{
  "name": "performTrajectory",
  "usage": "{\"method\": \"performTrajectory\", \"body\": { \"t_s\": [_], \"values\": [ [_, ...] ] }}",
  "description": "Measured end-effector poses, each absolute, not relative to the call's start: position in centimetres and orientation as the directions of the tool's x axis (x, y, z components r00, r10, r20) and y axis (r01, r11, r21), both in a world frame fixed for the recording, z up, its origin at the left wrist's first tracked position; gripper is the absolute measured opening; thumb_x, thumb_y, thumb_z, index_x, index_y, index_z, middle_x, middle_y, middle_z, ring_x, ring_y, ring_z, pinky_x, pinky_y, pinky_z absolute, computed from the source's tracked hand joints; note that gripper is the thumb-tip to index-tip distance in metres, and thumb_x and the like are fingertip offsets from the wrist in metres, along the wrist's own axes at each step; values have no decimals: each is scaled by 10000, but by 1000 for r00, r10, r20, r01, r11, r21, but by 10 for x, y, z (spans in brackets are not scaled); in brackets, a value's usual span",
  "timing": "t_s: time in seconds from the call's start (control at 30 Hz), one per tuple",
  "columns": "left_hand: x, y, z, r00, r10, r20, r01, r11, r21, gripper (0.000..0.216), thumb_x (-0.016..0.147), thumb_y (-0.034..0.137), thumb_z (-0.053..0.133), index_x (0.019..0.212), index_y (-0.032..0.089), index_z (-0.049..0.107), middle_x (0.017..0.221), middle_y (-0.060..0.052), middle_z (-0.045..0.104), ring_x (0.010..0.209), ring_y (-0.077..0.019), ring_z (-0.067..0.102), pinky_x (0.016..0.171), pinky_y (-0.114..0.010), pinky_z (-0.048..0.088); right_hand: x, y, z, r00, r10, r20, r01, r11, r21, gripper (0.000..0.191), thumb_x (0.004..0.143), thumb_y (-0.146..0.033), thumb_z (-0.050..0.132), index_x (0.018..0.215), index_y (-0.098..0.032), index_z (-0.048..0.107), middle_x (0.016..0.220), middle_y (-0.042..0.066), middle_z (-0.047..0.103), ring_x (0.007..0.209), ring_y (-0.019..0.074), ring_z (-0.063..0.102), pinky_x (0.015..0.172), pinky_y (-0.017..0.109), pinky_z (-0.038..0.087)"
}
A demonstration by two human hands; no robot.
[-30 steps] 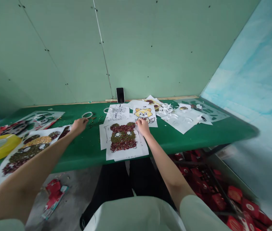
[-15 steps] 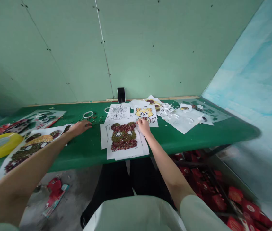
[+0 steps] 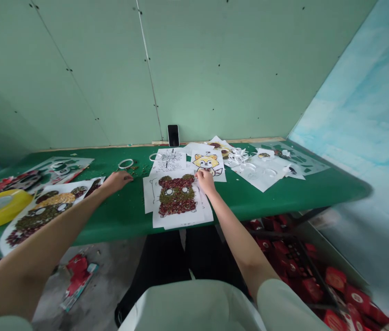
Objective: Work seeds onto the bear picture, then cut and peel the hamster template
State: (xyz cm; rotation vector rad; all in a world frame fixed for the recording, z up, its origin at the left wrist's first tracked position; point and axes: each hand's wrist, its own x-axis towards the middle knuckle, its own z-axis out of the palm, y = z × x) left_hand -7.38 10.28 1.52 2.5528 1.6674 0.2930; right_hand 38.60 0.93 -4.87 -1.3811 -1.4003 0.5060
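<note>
- From my end, the green table [image 3: 242, 204] stretches from left to right, the sheets spread over it.
- The left picture [image 3: 39, 218] shows less of its near corner than half a second ago; it looks curled.
- The bear picture [image 3: 177, 196] lies mid-table at the near side, on other sheets. It looks unchanged, so I judge nothing is added over this second.
- The left hand [image 3: 115, 181] has gone from curled fingers to stretched ones, low over the table; I can't tell if it holds anything. I read this as attention on the loose bits.
- The right hand [image 3: 205, 180] stays at the bear picture's far right corner, fingers bent together; whether they grip the paper I can't tell.
- The ring [image 3: 120, 166] sits just beyond the left hand.
- Seeds [image 3: 135, 170] lie scattered near its fingertips.
</note>
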Motion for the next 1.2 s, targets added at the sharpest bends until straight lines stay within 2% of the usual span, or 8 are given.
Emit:
{"method": "performTrajectory", "body": {
  "t_s": [0.2,0.37,0.53,0.63,0.77,0.87,1.03,1.2],
  "values": [
    [-69,106,16,458,883,102,873,-469,133,175,930,289,556,829,216,680,953,-113,761,952,-274,698,917,-358,564,386,9,-50,226,894,386,451,255,-855,331,976,-363,477,750,-251,691,760,60,750,740,256,672,692,332,475],
    [-64,103,9,518,849,105,847,-526,76,102,868,174,540,786,224,574,879,-126,677,945,-309,668,969,-425,549,386,9,-50,229,897,379,440,252,-862,335,977,-375,477,757,-252,699,750,62,745,748,261,677,691,331,483],
    [-55,103,4,465,872,150,880,-474,29,129,756,85,578,806,203,561,1003,-189,674,1069,-360,633,1057,-505,501,385,9,-49,227,896,382,458,248,-854,342,974,-388,464,754,-254,689,751,62,742,743,261,675,693,334,477],
    [-34,105,6,433,871,231,880,-464,101,103,854,118,538,866,193,607,1067,-197,682,1100,-373,633,1088,-539,482,385,9,-49,227,894,385,463,249,-851,337,962,-383,458,752,-255,688,757,61,746,741,256,677,696,332,474],
    [12,102,8,441,859,261,840,-497,216,228,1009,251,478,887,186,659,1036,-165,717,1074,-334,652,1091,-513,494,386,9,-48,225,894,387,463,252,-850,336,958,-386,458,749,-254,685,777,65,758,754,258,686,698,331,472],
    [43,94,5,440,855,274,807,-510,296,240,1001,337,541,910,184,702,1087,-167,745,1106,-328,655,1073,-470,509,386,8,-47,230,895,382,466,244,-851,336,965,-382,460,750,-252,682,770,67,754,759,261,685,701,331,474],
    [68,83,-9,375,895,242,810,-443,383,246,961,331,578,810,182,703,959,-151,768,956,-296,682,983,-433,550,386,6,-47,217,907,361,471,227,-852,363,1009,-397,450,787,-245,692,811,78,761,747,267,679,703,345,488],
    [72,79,-16,321,913,253,816,-402,416,245,919,340,626,740,194,708,889,-135,788,928,-291,694,935,-407,566,386,6,-46,216,903,371,472,236,-849,354,1004,-391,460,776,-252,693,775,64,741,759,264,684,715,342,495]
  ]
}}
